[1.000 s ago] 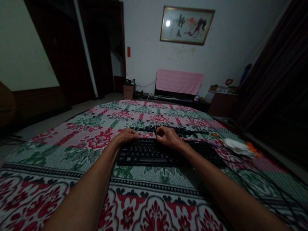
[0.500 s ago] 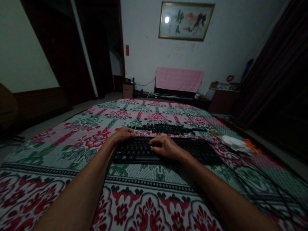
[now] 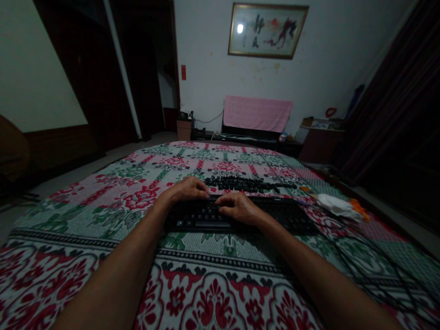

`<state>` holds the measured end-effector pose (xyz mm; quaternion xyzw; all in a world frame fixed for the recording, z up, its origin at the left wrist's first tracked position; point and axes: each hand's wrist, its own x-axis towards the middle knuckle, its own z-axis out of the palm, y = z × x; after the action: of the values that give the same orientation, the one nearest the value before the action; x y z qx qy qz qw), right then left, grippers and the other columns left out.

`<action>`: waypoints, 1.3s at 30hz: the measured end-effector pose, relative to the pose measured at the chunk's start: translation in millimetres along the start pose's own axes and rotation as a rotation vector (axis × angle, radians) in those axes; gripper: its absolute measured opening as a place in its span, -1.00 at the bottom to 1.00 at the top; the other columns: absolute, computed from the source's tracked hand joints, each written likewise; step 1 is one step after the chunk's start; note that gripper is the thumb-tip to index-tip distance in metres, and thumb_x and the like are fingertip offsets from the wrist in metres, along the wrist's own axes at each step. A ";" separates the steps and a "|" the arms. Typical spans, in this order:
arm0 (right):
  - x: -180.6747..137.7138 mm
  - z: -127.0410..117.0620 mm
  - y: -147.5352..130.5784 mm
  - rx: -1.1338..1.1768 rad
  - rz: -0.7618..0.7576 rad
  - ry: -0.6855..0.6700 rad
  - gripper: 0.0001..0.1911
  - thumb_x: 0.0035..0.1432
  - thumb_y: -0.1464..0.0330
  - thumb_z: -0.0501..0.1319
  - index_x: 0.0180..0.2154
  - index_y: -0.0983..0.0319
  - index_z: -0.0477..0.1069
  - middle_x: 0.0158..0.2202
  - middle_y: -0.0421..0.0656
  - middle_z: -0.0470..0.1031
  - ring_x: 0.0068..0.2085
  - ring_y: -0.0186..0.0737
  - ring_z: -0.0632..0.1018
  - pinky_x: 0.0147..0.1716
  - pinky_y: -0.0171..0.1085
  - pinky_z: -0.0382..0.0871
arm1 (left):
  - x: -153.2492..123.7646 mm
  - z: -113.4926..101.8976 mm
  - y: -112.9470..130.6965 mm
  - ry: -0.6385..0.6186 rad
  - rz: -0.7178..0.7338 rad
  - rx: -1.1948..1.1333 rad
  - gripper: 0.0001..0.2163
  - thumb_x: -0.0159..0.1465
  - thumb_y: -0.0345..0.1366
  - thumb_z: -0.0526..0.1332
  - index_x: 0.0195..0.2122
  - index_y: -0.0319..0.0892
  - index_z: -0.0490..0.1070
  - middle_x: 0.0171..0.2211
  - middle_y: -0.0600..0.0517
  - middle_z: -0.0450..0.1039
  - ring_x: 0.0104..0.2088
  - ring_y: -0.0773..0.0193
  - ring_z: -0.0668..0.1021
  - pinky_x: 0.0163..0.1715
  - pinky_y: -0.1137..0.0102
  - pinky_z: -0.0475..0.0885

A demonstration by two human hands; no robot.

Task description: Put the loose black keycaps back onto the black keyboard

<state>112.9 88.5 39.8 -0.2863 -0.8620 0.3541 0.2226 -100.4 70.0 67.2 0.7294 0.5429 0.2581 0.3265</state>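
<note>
A black keyboard [image 3: 288,215] lies on a floral bedspread [image 3: 103,201]. My left hand [image 3: 187,189] rests on its far left edge, with the fingers curled down over the top rows. My right hand [image 3: 237,208] sits over the middle of the keys, its fingertips bent and pressed together at a key. What they pinch is too dark to make out. Just beyond the keyboard lies a row of loose black keycaps [image 3: 249,184].
A crumpled white cloth [image 3: 332,204] and an orange object [image 3: 358,208] lie to the right of the keyboard. Dark cables [image 3: 364,259] trail over the right of the bed. A pink-covered unit [image 3: 257,114] stands at the far wall.
My left hand slid right along the keyboard's top edge. My right hand came back from the keycap row to the middle keys.
</note>
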 end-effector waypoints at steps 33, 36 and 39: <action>-4.4 -4.0 -17.3 -0.213 -0.157 0.162 -0.86 -0.07 0.41 0.14 -0.39 0.25 0.43 -0.43 -0.20 0.42 -0.38 -0.37 0.41 -0.38 -0.40 0.23 | -1.9 16.6 18.2 -0.114 -0.078 -0.152 -0.80 -0.10 -0.27 0.19 -0.50 -0.27 0.50 -0.62 0.07 0.39 -0.58 0.41 0.33 -0.56 0.51 0.19; -4.6 -2.9 -18.4 -0.260 -0.153 0.165 -0.89 -0.09 0.42 0.14 -0.43 0.26 0.42 -0.46 -0.21 0.40 -0.40 -0.37 0.39 -0.40 -0.40 0.21 | -2.2 16.5 18.2 -0.144 -0.066 -0.144 -0.80 -0.09 -0.26 0.20 -0.49 -0.28 0.50 -0.62 0.08 0.39 -0.58 0.42 0.32 -0.56 0.52 0.19; -4.7 -2.8 -17.4 -0.271 -0.136 0.159 -0.88 -0.09 0.40 0.14 -0.44 0.27 0.42 -0.49 -0.21 0.39 -0.41 -0.37 0.38 -0.44 -0.41 0.19 | -3.4 16.4 20.8 -0.151 -0.070 -0.158 -0.82 -0.07 -0.26 0.19 -0.51 -0.27 0.49 -0.65 0.11 0.35 -0.60 0.44 0.30 -0.59 0.53 0.17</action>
<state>112.2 76.6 53.6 -0.2817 -0.8989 0.1953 0.2729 -76.3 59.4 72.1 0.6992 0.5200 0.2328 0.4319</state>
